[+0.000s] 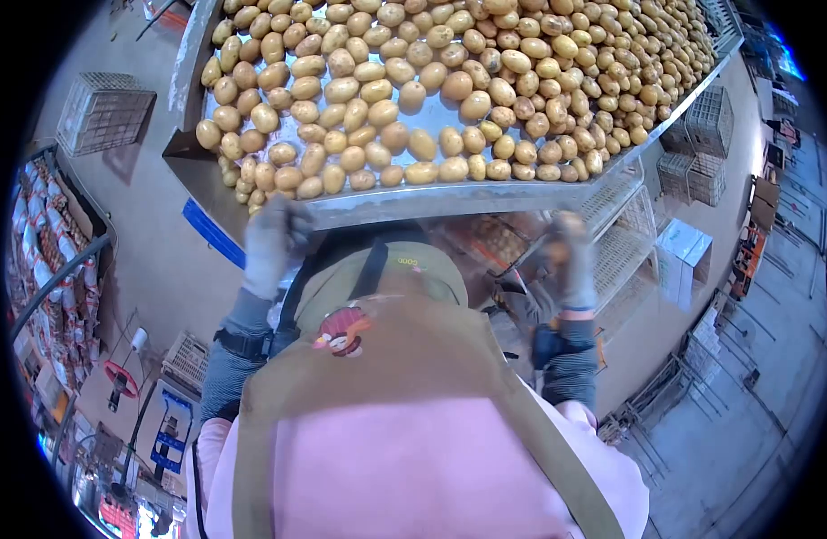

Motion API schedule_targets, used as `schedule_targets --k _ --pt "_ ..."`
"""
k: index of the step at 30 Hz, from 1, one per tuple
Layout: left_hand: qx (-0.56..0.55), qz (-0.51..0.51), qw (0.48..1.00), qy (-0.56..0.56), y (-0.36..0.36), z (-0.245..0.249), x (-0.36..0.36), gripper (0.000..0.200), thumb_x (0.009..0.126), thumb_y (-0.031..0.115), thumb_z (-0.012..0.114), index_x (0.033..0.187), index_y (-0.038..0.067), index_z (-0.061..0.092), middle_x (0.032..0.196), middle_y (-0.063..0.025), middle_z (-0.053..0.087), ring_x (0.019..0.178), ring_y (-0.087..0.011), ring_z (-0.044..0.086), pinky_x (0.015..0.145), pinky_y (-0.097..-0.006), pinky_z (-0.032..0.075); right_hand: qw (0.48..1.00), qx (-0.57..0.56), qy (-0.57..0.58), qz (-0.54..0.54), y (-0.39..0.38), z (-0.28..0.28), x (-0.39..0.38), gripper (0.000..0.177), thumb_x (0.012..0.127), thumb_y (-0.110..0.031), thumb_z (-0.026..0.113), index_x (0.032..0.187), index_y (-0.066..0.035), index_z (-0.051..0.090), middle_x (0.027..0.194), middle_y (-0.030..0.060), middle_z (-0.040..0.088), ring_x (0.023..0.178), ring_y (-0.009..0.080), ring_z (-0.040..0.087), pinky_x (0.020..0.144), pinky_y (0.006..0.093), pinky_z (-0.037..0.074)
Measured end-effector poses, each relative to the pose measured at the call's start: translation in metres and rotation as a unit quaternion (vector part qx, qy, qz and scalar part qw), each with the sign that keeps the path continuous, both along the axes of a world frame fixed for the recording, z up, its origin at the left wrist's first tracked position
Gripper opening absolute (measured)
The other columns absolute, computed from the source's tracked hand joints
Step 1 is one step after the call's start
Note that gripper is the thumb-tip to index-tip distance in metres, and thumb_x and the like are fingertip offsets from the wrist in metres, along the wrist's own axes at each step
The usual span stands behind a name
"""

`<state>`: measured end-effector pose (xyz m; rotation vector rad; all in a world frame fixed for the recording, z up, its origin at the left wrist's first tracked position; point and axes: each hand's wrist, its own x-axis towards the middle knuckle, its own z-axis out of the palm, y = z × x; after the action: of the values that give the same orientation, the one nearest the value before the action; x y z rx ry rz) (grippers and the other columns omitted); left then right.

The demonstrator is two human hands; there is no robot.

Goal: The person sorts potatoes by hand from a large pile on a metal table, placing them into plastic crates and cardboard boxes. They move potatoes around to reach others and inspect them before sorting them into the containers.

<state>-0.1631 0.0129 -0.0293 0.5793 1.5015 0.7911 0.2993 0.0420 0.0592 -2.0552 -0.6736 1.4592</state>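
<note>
Many yellow-brown potatoes (377,112) lie on a metal sorting tray with a raised front rim (449,199). My left hand (274,241), in a grey glove with darker fingers, is just below the rim's left part. Its fingers look curled, and whatever might be inside them is hidden. Below the right part of the rim is my right hand (570,260), also gloved and blurred by motion. A brownish patch shows at its fingers, too smeared to identify. Both hands are outside the layer of potatoes.
Under the tray's front, a crate of potatoes (499,241) is partly visible. Pale plastic crates (624,256) stand to the right, beside a white-blue box (685,251). Another crate (103,112) is on the floor at left, with stacked filled sacks (54,260) nearby.
</note>
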Motion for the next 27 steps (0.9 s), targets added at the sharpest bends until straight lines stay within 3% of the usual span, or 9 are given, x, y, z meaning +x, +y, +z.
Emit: schedule_targets --k 3,5,8,10,12,16,20,22,27 --pt "0.121 0.181 0.960 0.175 -0.003 -0.013 -0.026 0.038 0.108 0.037 0.047 0.107 0.004 0.065 0.091 0.0000 0.066 0.064 -0.0090 0.053 0.058 -0.0243 0.045 0.955 0.190 -0.202 -0.106 -0.002 -0.065 0.145 0.067 0.100 -0.041 0.061 0.149 -0.001 0.041 0.133 0.0204 0.060 0.114 0.0313 0.063 0.101 0.0404 0.050" --pt "0.056 0.233 0.970 0.037 0.002 -0.011 -0.015 0.033 0.109 0.030 0.044 0.121 0.005 0.061 0.111 -0.0043 0.063 0.093 -0.0129 0.057 0.081 -0.0287 0.048 0.921 0.124 -0.369 0.022 0.022 -0.064 0.171 0.070 0.100 -0.037 0.063 0.153 -0.001 0.033 0.139 0.0219 0.055 0.121 0.0329 0.058 0.106 0.0403 0.047" --pt "0.106 0.117 0.975 0.155 -0.009 -0.087 -0.067 0.038 0.109 0.023 0.042 0.141 0.004 0.052 0.132 -0.0088 0.056 0.119 -0.0182 0.057 0.101 -0.0327 0.047 0.862 0.252 -0.364 0.248 0.093 -0.072 0.011 0.070 0.095 -0.029 0.068 0.151 -0.002 0.036 0.144 0.0211 0.052 0.129 0.0341 0.053 0.109 0.0415 0.043" --pt "0.028 0.294 0.950 -0.102 0.028 -0.024 -0.021 0.051 0.105 0.039 0.050 0.145 0.008 0.047 0.136 -0.0102 0.055 0.123 -0.0223 0.055 0.102 -0.0371 0.048 0.731 0.308 -0.339 0.505 0.100 -0.077 -0.116 0.065 0.089 -0.025 0.069 0.146 -0.005 0.045 0.144 0.0196 0.053 0.131 0.0365 0.052 0.107 0.0436 0.043" --pt "0.049 0.294 0.952 -0.070 0.042 -0.027 -0.014 0.051 0.104 0.038 0.054 0.145 0.007 0.048 0.135 -0.0119 0.056 0.122 -0.0236 0.056 0.102 -0.0372 0.048 0.670 0.293 -0.231 0.642 0.095 -0.100 -0.206 0.067 0.087 -0.037 0.069 0.146 -0.012 0.049 0.151 0.0159 0.049 0.140 0.0360 0.045 0.113 0.0512 0.034" --pt "0.046 0.214 0.954 0.204 0.039 -0.080 -0.031 0.053 0.100 0.032 0.061 0.144 0.006 0.048 0.135 -0.0166 0.056 0.122 -0.0234 0.057 0.102 -0.0371 0.048 0.548 0.422 -0.285 0.663 0.119 -0.123 -0.302 0.069 0.088 -0.045 0.067 0.150 -0.022 0.047 0.157 0.0150 0.041 0.148 0.0324 0.034 0.120 0.0570 0.019" --pt "0.072 0.277 0.943 0.170 0.035 -0.094 -0.056 0.039 0.095 0.014 0.070 0.129 0.002 0.056 0.119 -0.0121 0.064 0.106 -0.0186 0.062 0.092 -0.0322 0.052 0.471 0.445 -0.262 0.716 0.197 -0.124 -0.347 0.066 0.091 -0.044 0.063 0.151 -0.024 0.047 0.158 0.0163 0.040 0.149 0.0322 0.033 0.120 0.0574 0.022" --pt "0.117 0.288 0.922 0.231 0.036 -0.103 -0.049 0.034 0.094 0.018 0.069 0.123 0.004 0.059 0.113 -0.0150 0.067 0.101 -0.0245 0.065 0.090 -0.0382 0.053 0.605 0.511 -0.244 0.560 0.265 -0.160 -0.369 0.058 0.094 -0.050 0.057 0.146 -0.025 0.052 0.158 0.0112 0.042 0.147 0.0375 0.035 0.118 0.0599 0.026" --pt "0.074 0.404 0.894 0.180 0.044 -0.094 -0.040 0.041 0.098 0.024 0.060 0.135 0.007 0.053 0.126 -0.0120 0.061 0.112 -0.0253 0.061 0.093 -0.0385 0.053 0.510 0.502 -0.364 0.596 0.217 -0.156 -0.414 0.055 0.096 -0.061 0.050 0.143 -0.034 0.054 0.158 0.0061 0.043 0.146 0.0482 0.029 0.113 0.0749 0.019"
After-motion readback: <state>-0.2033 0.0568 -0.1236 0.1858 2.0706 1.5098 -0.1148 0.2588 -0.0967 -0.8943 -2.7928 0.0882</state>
